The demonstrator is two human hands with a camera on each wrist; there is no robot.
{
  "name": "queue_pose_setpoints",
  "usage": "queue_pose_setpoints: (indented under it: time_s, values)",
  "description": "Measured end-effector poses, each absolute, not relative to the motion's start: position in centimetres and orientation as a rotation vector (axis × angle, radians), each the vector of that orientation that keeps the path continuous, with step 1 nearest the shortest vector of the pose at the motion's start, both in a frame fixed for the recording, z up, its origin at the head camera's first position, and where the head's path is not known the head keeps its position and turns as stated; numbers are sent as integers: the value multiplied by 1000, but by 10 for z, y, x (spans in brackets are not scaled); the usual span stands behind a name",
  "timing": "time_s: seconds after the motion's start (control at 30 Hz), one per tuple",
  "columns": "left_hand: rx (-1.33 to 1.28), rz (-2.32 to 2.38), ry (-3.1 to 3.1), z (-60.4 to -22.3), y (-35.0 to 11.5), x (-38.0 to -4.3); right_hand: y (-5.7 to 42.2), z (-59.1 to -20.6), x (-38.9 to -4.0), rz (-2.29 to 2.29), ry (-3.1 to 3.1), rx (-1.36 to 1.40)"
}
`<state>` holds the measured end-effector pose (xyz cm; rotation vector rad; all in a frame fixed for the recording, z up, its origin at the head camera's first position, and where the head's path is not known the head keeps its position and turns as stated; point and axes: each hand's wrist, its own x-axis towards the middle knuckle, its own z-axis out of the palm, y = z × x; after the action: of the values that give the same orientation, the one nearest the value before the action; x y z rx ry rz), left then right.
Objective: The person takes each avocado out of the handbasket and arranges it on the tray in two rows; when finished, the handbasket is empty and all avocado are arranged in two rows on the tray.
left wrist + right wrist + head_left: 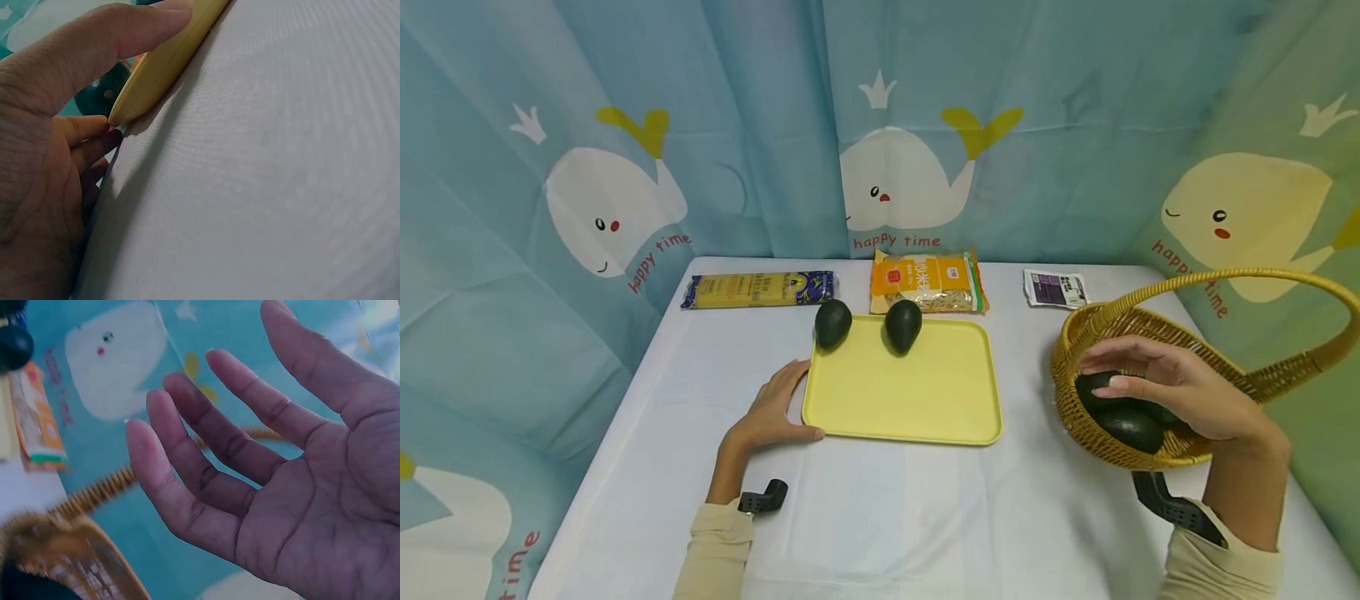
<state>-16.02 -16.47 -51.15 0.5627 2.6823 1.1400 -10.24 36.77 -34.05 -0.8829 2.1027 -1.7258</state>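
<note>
Beige sleeves [713,542] extend over a white table [880,517], where the left hand [769,412], thumb and fingers spread apart, touches the near-left corner of a yellow tray [917,396]. Fingers apart and loosely curved, the right hand [1180,390] hovers over a wicker basket [1063,367] holding dark green avocados [1129,427]. One avocado [832,325] sits at the tray's back-left corner, another [902,325] along its back edge. Beyond lie a blue-and-yellow packet [752,290], an orange bag [925,283] and a small pouch [1055,288], before a whale-print curtain [767,108].
</note>
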Motion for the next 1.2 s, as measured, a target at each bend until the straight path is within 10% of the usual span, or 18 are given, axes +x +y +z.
queue_pose_setpoints:
  time_s: [0.77,1.2]
  values:
    - [541,1140,2670,-508,-164,-159,462,-394,-171,-1381,2310,-412]
    - [545,1149,2671,-504,-162,-158,471,-415,-189,-1262,2072,-633]
